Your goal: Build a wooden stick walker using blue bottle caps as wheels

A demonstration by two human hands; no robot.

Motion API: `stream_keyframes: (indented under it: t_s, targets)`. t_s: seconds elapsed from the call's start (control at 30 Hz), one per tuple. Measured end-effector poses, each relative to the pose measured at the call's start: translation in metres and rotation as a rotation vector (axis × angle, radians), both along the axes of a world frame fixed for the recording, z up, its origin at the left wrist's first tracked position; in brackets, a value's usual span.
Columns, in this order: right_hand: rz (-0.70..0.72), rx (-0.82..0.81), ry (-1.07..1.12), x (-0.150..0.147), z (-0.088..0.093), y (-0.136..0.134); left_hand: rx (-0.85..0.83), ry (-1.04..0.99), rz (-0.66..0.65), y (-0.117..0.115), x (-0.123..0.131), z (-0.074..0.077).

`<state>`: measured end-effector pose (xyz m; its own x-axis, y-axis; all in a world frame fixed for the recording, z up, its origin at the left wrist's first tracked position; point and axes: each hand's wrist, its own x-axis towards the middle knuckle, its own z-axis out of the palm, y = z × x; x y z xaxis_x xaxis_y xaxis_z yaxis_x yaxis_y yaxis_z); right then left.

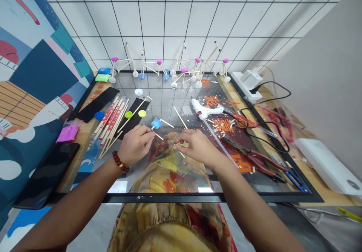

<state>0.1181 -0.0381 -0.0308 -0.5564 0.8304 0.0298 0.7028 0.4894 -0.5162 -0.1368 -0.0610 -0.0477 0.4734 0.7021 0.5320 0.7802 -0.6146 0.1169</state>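
My left hand (pixel 136 143), with a beaded bracelet at the wrist, is closed in a pinch on a small frame of thin wooden sticks. A blue clay lump (pixel 156 123) sits on this frame, and one stick (pixel 166 123) juts out to the right. My right hand (pixel 195 146) hovers over the glass tabletop with its fingers curled together; what they grip, if anything, is hidden. A loose-looking wooden stick (pixel 180 117) runs up to the back of that hand, and a short stick end (pixel 181 154) shows beneath its fingers.
White glue gun (pixel 207 109) and glue stick (pixel 220 142) lie right of centre among scraps. Beyond them are pliers (pixel 254 157) and a power strip (pixel 246 86). Bundled sticks (pixel 111 122) and a phone (pixel 48 176) are left. Several stick models with pink lumps (pixel 184 70) line the wall.
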Motion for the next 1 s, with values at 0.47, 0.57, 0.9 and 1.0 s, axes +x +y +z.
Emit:
stream_keyframes:
  t_s: [0.47, 0.57, 0.9, 1.0]
  targets:
    - [-0.285, 0.156, -0.093, -0.016, -0.007, 0.004, 0.036, 0.051, 0.013, -0.002, 0.003, 0.003]
    - [-0.275, 0.274, -0.070, -0.015, -0.011, 0.010, 0.070, 0.108, 0.030, -0.003, 0.005, 0.003]
    - [-0.138, 0.333, -0.042, -0.031, -0.017, 0.005, 0.108, 0.109, 0.142, -0.005, 0.005, 0.003]
    - [-0.030, 0.344, -0.010, -0.039, -0.020, 0.001, 0.120, 0.031, 0.169, -0.002, 0.000, 0.003]
